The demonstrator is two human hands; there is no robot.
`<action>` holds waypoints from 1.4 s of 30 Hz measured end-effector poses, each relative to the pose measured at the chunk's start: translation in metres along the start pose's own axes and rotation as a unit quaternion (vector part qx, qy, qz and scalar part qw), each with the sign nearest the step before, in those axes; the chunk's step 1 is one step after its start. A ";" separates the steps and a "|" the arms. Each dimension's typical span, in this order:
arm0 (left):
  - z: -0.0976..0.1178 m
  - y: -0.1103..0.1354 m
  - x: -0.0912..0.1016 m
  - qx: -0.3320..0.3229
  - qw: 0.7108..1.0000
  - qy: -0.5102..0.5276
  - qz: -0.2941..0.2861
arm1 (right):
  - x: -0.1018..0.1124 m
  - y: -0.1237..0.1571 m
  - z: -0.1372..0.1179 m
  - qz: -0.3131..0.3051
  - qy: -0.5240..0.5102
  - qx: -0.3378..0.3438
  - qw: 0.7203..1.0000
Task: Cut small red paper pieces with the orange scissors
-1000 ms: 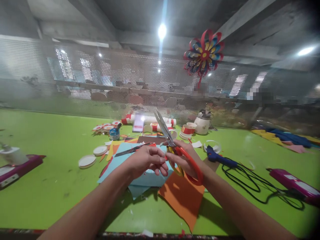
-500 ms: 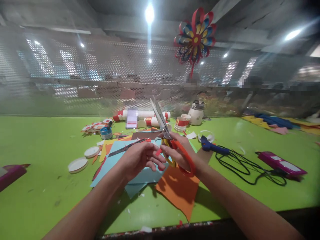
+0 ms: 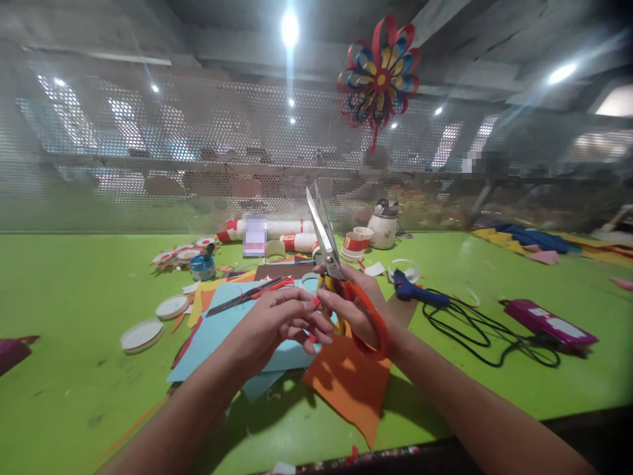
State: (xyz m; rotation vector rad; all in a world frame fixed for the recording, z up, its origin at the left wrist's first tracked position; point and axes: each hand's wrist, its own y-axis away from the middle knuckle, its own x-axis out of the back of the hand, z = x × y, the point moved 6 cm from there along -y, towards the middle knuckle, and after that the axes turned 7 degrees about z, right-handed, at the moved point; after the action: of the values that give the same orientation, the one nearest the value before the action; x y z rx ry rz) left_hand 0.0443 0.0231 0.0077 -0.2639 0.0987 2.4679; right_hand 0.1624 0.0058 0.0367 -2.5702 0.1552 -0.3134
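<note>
My right hand [image 3: 363,300] holds a pair of scissors [image 3: 324,231] by its orange and yellow handles, with the blades pointing up and slightly parted. Beside it, my left hand [image 3: 279,320] has its fingers curled around a small red paper piece [image 3: 316,303], close to the right thumb. Part of that piece is hidden by the fingers. Under the hands lie light blue paper sheets [image 3: 227,343] and an orange sheet [image 3: 353,389]. A second pair of scissors [image 3: 242,297] with red handles rests on the blue paper, just beyond my left hand.
A blue glue gun [image 3: 420,290] with a black cord and a magenta box [image 3: 548,323] lie to the right. White round lids [image 3: 142,336], a blue jar [image 3: 202,267], paper cups [image 3: 353,246], a phone [image 3: 255,236] and a white jug [image 3: 384,227] stand around the green table [image 3: 64,290].
My left fingers have curled in and come closer to the right thumb at the red piece. The scissors have turned a little more upright. The view has shifted slightly.
</note>
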 end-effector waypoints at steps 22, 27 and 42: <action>0.015 0.018 -0.014 -0.088 0.987 -0.107 -0.076 | -0.002 0.015 -0.001 -0.084 -0.205 -0.076 0.972; 0.018 0.021 -0.015 -0.128 0.980 -0.139 -0.056 | -0.002 0.018 -0.006 -0.087 -0.229 -0.073 0.967; 0.006 0.010 -0.007 -0.080 0.989 -0.117 -0.039 | 0.005 0.015 -0.008 -0.037 -0.122 0.007 0.992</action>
State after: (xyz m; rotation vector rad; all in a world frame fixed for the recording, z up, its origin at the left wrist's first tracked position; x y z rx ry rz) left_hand 0.0423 0.0113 0.0155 -0.0428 -0.2056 2.4121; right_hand 0.1648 -0.0118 0.0362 -2.5779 -0.0316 -0.0238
